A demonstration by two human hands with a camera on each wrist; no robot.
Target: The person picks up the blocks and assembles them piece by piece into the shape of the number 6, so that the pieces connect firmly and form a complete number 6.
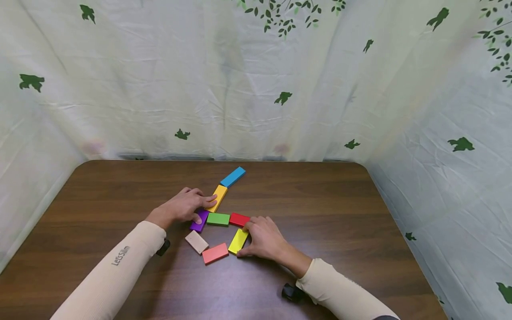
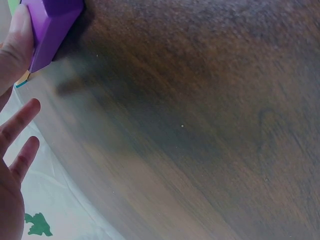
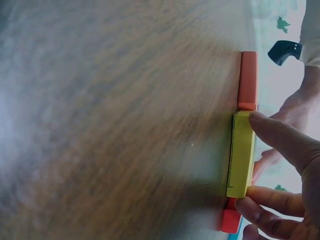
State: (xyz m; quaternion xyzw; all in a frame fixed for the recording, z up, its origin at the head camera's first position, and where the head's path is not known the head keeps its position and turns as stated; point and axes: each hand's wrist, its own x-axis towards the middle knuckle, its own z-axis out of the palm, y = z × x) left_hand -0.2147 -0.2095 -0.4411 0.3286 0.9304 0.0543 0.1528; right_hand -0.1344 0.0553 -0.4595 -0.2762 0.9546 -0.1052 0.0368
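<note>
Several flat coloured blocks lie on the brown table, most of them in a bent ring. My right hand (image 1: pixel 267 240) pinches the yellow block (image 1: pixel 238 242) by its two ends, thumb at the near end and fingertips at the far end. That yellow block (image 3: pixel 241 155) lies between the salmon block (image 3: pixel 248 80) and the red block (image 3: pixel 231 220) in the right wrist view. My left hand (image 1: pixel 185 207) rests its thumb on the purple block (image 1: pixel 203 217), with extended fingers at the orange-yellow block (image 1: pixel 221 192). The thumb lies along the purple block (image 2: pixel 55 30) in the left wrist view.
A blue block (image 1: pixel 233 177) extends from the orange-yellow one toward the table's back edge. The green block (image 1: pixel 218 219) sits between purple and red. A beige block (image 1: pixel 196 242) lies left of the salmon one. A pale curtain (image 1: pixel 224 89) hangs behind the wooden table (image 1: pixel 340 213).
</note>
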